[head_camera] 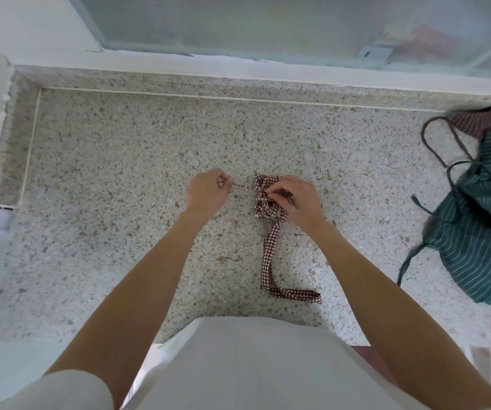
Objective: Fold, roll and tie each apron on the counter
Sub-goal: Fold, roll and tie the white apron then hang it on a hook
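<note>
A rolled red-and-white checked apron (263, 199) lies in the middle of the speckled counter (120, 173). My right hand (297, 202) pinches the apron's tie at the roll and partly covers the bundle. My left hand (207, 192) sits to the left of the roll and pinches a thin tie end (242, 186) stretched taut between the hand and the bundle. A loose checked strap (270, 255) trails from the roll toward me and bends right near the counter's front edge.
A pile of unfolded aprons sits at the right edge: a green striped apron (480, 232) with dark ties over a maroon striped apron (474, 121). A white sill and frosted window (238, 25) run along the back. A white wall bounds the left side.
</note>
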{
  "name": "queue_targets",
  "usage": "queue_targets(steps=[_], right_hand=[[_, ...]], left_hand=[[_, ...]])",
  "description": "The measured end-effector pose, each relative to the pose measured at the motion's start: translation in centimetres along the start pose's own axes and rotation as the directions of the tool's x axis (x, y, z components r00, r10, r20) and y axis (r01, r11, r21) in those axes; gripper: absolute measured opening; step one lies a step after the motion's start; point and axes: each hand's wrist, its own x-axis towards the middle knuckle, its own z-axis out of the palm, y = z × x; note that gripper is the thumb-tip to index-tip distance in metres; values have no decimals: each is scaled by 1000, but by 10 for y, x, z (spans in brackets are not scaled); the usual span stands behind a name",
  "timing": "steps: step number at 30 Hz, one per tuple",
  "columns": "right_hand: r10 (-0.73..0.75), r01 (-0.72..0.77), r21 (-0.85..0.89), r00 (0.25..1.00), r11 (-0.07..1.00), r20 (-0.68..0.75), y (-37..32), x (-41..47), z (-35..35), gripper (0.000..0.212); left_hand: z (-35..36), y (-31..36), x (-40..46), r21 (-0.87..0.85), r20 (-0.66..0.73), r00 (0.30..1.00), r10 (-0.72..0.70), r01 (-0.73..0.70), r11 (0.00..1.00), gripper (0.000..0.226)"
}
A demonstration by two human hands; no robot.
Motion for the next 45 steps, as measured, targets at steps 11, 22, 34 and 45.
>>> queue_targets(steps=[11, 22, 34, 45], right_hand=[[693, -621, 650, 694, 439, 196, -25, 17, -6, 15], [308, -304, -50, 938, 951, 158, -43, 29, 19, 9], [449, -467, 95, 878, 879, 164, -38, 27, 9, 16], [423, -451, 152, 887, 880, 184, -45, 27, 7, 25]], left_hand=[[7, -12, -25, -99, 61, 984, 166, -159, 982, 17], [-29, 22, -6, 23, -158, 738, 656, -662, 750, 14], [1, 19, -17, -117, -122, 809, 575, -588, 801, 23], [11, 19, -21, -277, -131, 953, 272, -299, 913, 14]])
